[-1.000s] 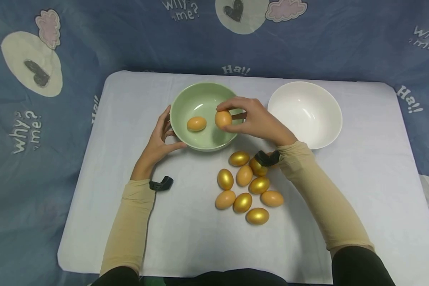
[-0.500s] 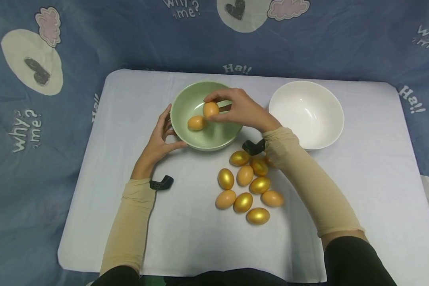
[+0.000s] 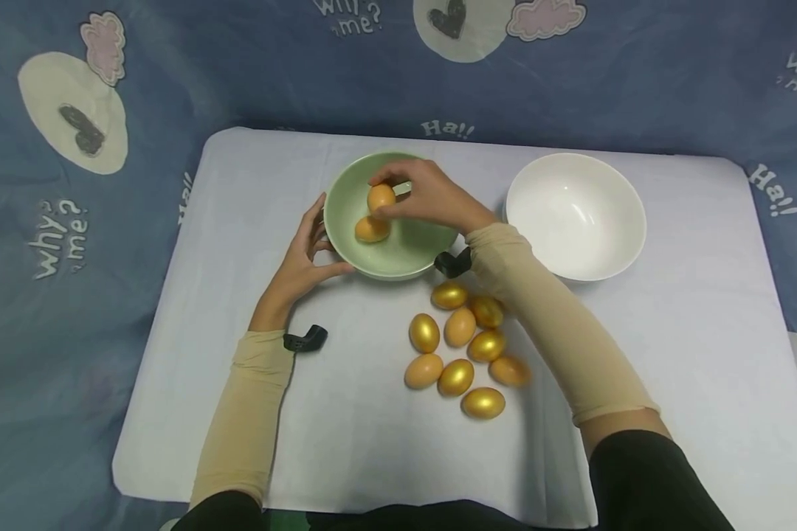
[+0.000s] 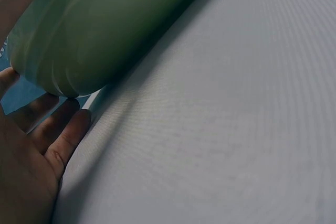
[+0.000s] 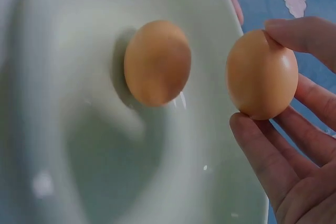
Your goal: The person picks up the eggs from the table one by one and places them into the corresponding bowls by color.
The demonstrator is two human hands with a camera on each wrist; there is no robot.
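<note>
My right hand (image 3: pixel 428 195) pinches a brown egg (image 3: pixel 381 197) between thumb and fingertips over the left part of a green bowl (image 3: pixel 405 254). Below it in the bowl lies another brown egg (image 3: pixel 372 229); the right wrist view shows the held egg (image 5: pixel 262 77) apart from the lying egg (image 5: pixel 157 64). My left hand (image 3: pixel 300 258) holds the bowl from its left, thumb at the near side and fingers along the outer wall. In the left wrist view, fingertips (image 4: pixel 79 121) reach the underside of the green bowl (image 4: pixel 105 30).
Several golden eggs (image 3: pixel 456 377) and brown eggs (image 3: pixel 460 327) lie grouped on the white tablecloth (image 3: pixel 345 435), in front of the bowl. A white bowl (image 3: pixel 578 221) stands to the right, its inside bare. My right forearm passes over the table between this bowl and the eggs.
My right hand has carried the brown egg leftward over the green bowl, close above the other egg. The left hand stays at the bowl.
</note>
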